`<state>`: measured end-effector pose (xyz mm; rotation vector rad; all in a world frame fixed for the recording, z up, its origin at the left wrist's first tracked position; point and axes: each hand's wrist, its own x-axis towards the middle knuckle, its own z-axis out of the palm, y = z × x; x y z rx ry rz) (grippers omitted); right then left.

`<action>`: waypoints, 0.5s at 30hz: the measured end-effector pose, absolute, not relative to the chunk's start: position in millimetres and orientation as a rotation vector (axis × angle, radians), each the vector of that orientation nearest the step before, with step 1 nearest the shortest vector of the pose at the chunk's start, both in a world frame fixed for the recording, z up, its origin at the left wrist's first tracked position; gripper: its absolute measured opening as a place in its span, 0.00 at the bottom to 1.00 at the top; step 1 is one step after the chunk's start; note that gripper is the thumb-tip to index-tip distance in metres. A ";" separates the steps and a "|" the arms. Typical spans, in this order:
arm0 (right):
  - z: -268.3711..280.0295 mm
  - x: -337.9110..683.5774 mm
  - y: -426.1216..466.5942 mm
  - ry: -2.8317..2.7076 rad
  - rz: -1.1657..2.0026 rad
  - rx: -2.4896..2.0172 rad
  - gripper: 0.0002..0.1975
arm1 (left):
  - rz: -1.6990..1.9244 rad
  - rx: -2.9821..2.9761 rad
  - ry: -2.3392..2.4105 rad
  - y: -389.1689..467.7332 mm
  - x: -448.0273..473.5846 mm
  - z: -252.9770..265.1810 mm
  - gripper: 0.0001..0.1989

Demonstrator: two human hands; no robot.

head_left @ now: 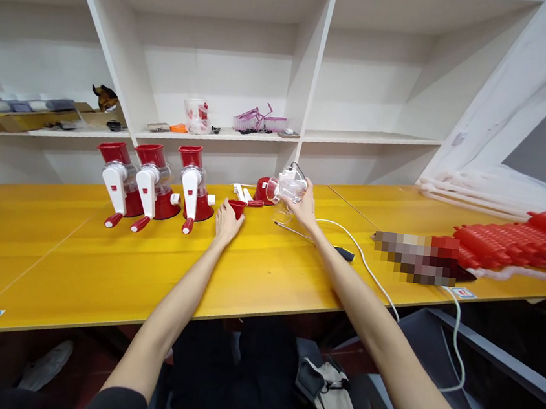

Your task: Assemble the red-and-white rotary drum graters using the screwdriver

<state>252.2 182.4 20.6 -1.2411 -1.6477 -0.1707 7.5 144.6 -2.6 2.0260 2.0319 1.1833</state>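
My right hand (306, 207) grips a clear plastic grater housing (291, 188) with white parts, raised just over the table. My left hand (227, 224) is closed around a small red hopper (237, 208) resting on the tabletop. Between the hands, farther back, lie a white crank handle (243, 193) with a red grip and a red grater base (263, 191). A screwdriver (344, 254) lies below my right hand, its shaft pointing left. To the left of my left hand stand three rotary graters (191, 186) in red, white and clear plastic.
A white cable (360, 251) curves over the front edge of the yellow table (148, 276). Stacked red plastic pieces (498, 244) and a blurred-out item (416, 255) lie at right. White shelves (230, 50) with small items stand behind. A grey chair (433, 351) is at lower right.
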 end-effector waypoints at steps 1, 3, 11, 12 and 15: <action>21.8 247.1 182.0 -1.633 -0.137 -1.235 0.41 | 1.185 2.016 2.026 142.7 6.5 -2.4 0.37; 25.3 237.3 176.4 -1.576 -0.077 -1.231 0.39 | 1.190 1.991 2.008 138.3 5.4 -1.8 0.39; 68.6 232.4 121.3 -1.465 -0.043 -1.105 0.37 | 1.197 1.980 1.887 116.9 -3.0 -2.3 0.38; 70.0 233.8 109.7 -1.478 -0.012 -1.055 0.37 | 1.195 1.990 1.861 114.2 -5.7 -2.2 0.38; 60.7 234.1 70.6 -1.627 0.169 -0.907 0.37 | 1.190 2.019 1.776 105.0 -15.1 -2.4 0.37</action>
